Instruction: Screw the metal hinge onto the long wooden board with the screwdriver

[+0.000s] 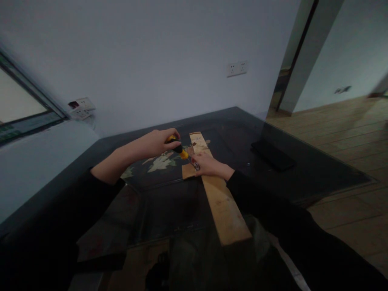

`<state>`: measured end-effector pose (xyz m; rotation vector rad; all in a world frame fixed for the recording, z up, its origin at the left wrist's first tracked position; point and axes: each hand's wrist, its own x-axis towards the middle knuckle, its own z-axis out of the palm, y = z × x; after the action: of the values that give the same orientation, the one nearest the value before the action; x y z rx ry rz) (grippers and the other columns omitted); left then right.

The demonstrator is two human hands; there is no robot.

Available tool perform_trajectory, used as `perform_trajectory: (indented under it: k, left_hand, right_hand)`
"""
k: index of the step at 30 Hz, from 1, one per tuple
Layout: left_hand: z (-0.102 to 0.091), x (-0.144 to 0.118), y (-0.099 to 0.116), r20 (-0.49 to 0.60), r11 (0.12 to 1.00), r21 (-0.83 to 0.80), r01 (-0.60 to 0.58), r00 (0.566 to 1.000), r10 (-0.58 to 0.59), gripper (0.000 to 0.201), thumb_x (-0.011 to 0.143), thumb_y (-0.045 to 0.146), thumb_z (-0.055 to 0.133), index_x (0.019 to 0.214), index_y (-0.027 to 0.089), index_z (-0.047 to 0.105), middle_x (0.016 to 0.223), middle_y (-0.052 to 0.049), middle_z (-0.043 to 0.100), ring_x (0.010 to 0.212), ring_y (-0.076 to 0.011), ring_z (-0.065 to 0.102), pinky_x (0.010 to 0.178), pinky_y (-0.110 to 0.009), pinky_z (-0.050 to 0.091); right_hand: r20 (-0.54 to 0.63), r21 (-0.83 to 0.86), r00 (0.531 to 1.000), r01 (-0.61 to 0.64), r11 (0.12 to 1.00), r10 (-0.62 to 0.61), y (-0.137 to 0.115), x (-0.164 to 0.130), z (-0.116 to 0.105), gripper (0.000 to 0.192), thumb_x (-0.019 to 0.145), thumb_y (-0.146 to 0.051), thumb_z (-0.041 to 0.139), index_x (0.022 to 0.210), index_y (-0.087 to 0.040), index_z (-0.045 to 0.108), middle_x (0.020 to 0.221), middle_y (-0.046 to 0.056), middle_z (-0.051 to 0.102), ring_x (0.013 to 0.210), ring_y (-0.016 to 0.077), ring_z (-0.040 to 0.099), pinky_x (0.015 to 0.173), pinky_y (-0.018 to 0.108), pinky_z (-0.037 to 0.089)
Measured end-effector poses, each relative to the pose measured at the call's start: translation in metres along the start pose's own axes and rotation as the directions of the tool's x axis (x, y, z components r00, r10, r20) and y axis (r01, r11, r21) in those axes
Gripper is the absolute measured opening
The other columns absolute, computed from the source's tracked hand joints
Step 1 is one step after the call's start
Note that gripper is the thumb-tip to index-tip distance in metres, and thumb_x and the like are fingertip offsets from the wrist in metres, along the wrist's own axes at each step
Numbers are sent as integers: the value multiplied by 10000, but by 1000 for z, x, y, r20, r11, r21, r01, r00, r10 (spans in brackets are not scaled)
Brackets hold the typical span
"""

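Note:
A long pale wooden plank (222,202) lies across the dark glass table (169,202), one end sticking out over the near edge. My left hand (157,142) is wrapped around a yellow-and-black tool handle (178,148) whose tip points down at the plank's left side. My right hand (207,165) presses flat on the plank beside the tool tip, next to a small wooden block (188,171) against the plank. Both sleeves are dark.
A flat black object (273,155) lies on the table's right part. A leaf pattern (160,161) shows through the glass. Wall sockets (237,68) sit on the back wall, more sockets (81,108) at left beside a window. Wooden floor and a doorway lie to the right.

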<state>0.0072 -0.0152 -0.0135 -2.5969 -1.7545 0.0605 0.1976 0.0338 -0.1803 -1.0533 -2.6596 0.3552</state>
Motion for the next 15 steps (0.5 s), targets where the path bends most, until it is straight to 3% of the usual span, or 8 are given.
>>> perform_trajectory:
  k: [6,11,15]
  left_hand:
    - [0,-3,0,18,999,-28,20,1000,-19,542,875,530,440,1292,200,541,1050,-95,719,857,-223,660,732,-297,457]
    - [4,0,2,-46,994,29,101,994,-100,585,869,619,435,1228,180,577,1089,-129,711,917,-252,659,780,-318,465]
    - [3,1,4,-41,996,27,86,996,-85,533,882,581,438,1207,186,588,1080,-124,713,909,-249,658,782,-319,462]
  right_hand:
    - [1,37,999,33,999,-33,5,0,3,314,720,-277,794,973,-161,648,1025,107,647,1075,291,520,884,354,399]
    - [18,-4,997,80,997,-80,11,5,9,332,743,-320,787,1000,-138,683,1018,114,668,1039,274,541,930,376,376]
    - [43,-27,997,66,997,-65,8,5,4,332,747,-324,786,1008,-134,710,999,120,685,1069,288,542,947,383,381]
